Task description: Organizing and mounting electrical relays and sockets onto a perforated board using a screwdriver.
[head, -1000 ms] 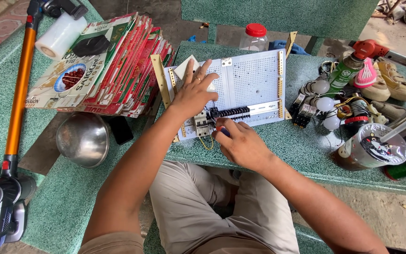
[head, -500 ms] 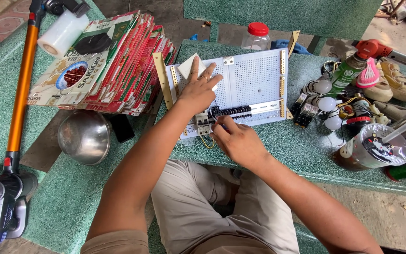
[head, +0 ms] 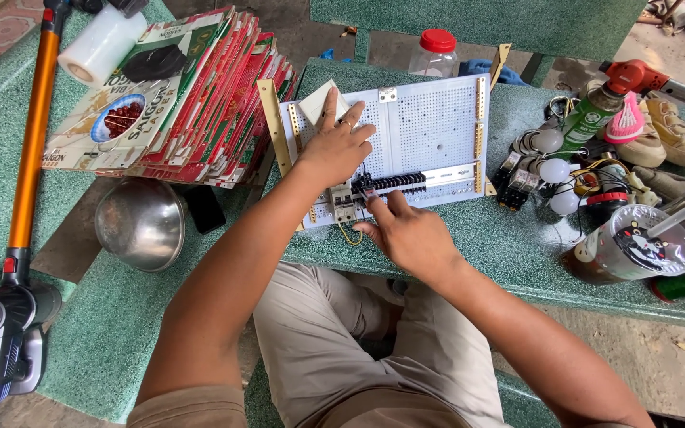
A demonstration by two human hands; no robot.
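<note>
Seen from above at a green stone table [head: 517, 261]: left hand [head: 336, 147] spread flat, fingers wide, on a white perforated panel [head: 430, 127]; right hand [head: 406, 234] at its near edge, fingertips pinched on a small part beside the black terminal strip [head: 394, 182].

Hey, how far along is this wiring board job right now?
Done: a breaker and a black terminal strip sit on the rail of the white perforated board.
In hand: the left hand presses the board flat while the right hand works at the strip's left end.
Left: most of the board is bare, and bulbs lie loose beside it, unconnected.
</note>
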